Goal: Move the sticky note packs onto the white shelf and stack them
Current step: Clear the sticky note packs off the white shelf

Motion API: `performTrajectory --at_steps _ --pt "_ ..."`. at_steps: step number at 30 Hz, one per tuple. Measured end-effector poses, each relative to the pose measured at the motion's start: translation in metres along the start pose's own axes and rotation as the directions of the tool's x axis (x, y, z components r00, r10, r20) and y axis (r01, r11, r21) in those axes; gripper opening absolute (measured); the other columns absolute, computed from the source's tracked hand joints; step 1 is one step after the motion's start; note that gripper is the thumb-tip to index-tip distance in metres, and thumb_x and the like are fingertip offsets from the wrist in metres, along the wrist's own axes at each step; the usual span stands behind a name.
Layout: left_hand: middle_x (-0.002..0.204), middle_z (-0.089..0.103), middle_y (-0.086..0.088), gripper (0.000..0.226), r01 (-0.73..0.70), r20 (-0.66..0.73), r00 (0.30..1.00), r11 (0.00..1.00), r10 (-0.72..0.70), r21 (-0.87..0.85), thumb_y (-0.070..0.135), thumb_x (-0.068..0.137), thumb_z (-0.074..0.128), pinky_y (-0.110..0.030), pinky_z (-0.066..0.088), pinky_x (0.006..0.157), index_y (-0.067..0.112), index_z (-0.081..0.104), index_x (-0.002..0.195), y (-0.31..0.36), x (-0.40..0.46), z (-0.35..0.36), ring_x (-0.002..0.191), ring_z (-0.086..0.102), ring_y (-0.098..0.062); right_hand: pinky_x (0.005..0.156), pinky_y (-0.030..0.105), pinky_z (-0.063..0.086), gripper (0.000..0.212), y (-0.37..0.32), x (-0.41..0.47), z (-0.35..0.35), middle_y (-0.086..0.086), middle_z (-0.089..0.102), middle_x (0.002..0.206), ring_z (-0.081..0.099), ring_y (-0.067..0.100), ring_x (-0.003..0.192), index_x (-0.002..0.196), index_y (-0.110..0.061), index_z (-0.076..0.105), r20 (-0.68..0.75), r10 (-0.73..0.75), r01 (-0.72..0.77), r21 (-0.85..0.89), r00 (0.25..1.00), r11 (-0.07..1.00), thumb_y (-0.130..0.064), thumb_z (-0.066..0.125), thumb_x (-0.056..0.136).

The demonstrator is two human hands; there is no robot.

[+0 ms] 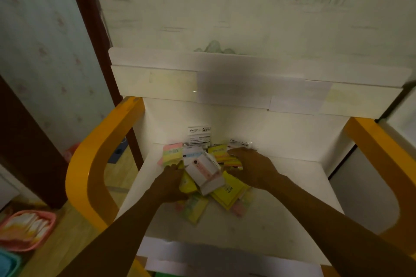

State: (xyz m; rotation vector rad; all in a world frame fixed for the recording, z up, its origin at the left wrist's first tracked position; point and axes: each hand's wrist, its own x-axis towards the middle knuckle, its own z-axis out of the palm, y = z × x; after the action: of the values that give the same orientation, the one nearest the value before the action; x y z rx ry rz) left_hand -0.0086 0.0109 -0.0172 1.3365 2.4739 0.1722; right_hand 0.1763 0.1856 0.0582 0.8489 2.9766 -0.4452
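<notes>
A white shelf with yellow curved side frames fills the middle of the view, set against a pale patterned wall. On its lower level, towards the back, lies a loose heap of sticky note packs, yellow, pink and white. The person's left hand grips the heap's left edge with curled fingers. The right hand rests on the heap's right side, fingers spread flat. A pink basket sits on the floor at lower left.
</notes>
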Motion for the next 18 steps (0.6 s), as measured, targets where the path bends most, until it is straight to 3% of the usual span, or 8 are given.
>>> performTrajectory --at_steps 8,11,16,18 --pt "0.132 0.041 -0.010 0.081 0.016 0.053 0.998 0.972 -0.029 0.233 0.046 0.072 0.077 -0.036 0.045 0.094 0.013 0.040 0.136 -0.026 -0.008 -0.043 0.119 0.040 -0.024 0.108 0.042 0.037 0.063 -0.058 0.035 0.038 0.001 0.034 0.152 0.033 0.024 0.138 0.145 -0.026 0.036 -0.043 -0.143 0.146 0.080 0.989 0.986 -0.047 0.058 0.090" --pt "0.129 0.043 -0.010 0.081 0.044 0.023 0.998 0.973 -0.050 0.226 0.043 0.070 0.079 -0.039 0.045 0.096 0.012 0.041 0.135 -0.041 -0.011 -0.056 0.118 0.041 -0.026 0.108 0.043 0.036 0.070 -0.077 0.046 0.061 0.005 0.027 0.155 0.028 0.028 0.140 0.146 -0.026 0.032 -0.013 -0.136 0.136 0.042 0.991 0.990 -0.050 0.060 0.087" --pt "0.133 0.039 -0.008 0.086 0.047 -0.016 0.999 0.976 -0.044 0.212 0.042 0.070 0.080 -0.040 0.042 0.099 0.014 0.037 0.139 -0.057 -0.017 -0.064 0.125 0.036 -0.026 0.115 0.047 0.021 0.088 -0.091 0.051 0.102 0.010 0.012 0.160 0.009 0.033 0.147 0.150 -0.018 0.021 0.075 -0.074 0.081 -0.099 0.994 0.992 -0.061 0.059 0.083" --pt "0.131 0.040 -0.008 0.084 0.033 -0.027 0.999 0.979 -0.028 0.201 0.043 0.068 0.081 -0.041 0.043 0.097 0.015 0.040 0.136 -0.062 -0.018 -0.064 0.124 0.037 -0.027 0.116 0.048 0.018 0.092 -0.093 0.048 0.111 0.013 0.008 0.160 0.004 0.033 0.148 0.148 -0.016 0.024 0.043 -0.070 0.075 -0.130 0.997 0.989 -0.064 0.060 0.079"
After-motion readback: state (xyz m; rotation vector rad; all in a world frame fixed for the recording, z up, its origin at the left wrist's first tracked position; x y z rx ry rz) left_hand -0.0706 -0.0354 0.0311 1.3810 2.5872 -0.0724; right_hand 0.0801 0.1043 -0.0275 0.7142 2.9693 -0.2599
